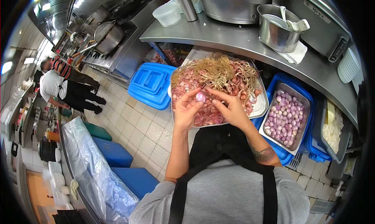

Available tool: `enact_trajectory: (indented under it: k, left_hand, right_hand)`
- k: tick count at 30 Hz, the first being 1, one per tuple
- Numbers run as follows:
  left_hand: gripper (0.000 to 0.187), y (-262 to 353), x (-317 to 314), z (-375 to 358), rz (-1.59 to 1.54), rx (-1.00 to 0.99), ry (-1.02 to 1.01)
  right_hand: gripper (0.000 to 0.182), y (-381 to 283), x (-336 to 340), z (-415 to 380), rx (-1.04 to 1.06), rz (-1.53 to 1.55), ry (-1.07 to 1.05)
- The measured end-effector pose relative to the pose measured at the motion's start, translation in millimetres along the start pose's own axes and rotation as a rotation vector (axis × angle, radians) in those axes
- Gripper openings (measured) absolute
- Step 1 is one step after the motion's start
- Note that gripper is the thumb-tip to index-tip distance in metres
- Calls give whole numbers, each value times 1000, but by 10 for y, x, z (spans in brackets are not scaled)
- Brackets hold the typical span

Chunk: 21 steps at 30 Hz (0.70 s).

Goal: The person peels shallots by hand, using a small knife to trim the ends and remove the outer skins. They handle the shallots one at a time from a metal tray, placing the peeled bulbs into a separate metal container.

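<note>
Between the fingertips of my left hand is a small pinkish-purple shallot, its surface smooth and shiny. My right hand is close beside it, thumb and forefinger bent toward the shallot; whether they touch it or pinch a scrap of skin is too small to make out. Below both hands lies a wide metal tray heaped with unpeeled shallots, dry roots and stalks, and loose reddish skins. To the right, a deep steel pan holds many peeled purple shallots.
A blue lid sits left of the tray. Ahead runs a steel counter with a pot of utensils and a plastic tub. A grey bin with white scraps stands far right. Two people are at the left.
</note>
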<state>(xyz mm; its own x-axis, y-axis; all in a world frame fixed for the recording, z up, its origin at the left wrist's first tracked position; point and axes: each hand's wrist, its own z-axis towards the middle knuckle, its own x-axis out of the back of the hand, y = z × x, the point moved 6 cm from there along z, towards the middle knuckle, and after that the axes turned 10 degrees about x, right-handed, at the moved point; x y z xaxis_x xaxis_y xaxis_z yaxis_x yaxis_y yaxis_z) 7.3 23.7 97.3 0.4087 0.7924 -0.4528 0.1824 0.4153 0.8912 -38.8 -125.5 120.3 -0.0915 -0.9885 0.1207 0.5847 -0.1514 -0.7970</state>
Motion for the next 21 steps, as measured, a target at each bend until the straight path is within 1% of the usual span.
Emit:
enact_trajectory:
  k: [3,4,7,10,13,16,19,20,21]
  left_hand:
    - [42,11,-3,4,21,-25,-5]
    - [41,14,-5,6,32,-29,-14]
    - [40,-23,43,-5,35,67,-67]
    - [41,-26,54,-12,35,59,-48]
    - [42,-22,18,-34,3,60,-42]
    - [42,-50,9,-34,50,60,-75]
    - [41,1,-51,-30,85,-20,-82]
    - [42,-1,-41,-21,33,-18,-65]
    - [42,-9,-26,-9,-19,-17,-49]
  right_hand:
    - [35,-71,-68,-28,-115,4,-114]
    - [34,-130,-58,-8,20,-49,-60]
    - [33,-110,-64,-9,-52,-5,-106]
    - [30,-108,-61,-9,-21,-38,-106]
    - [29,216,-81,-106,-288,265,-106]
    - [29,288,-5,-74,-416,450,-26]
    - [30,355,137,-29,-353,174,40]
    - [31,288,147,5,-232,68,73]
    - [31,293,131,-8,-243,33,57]
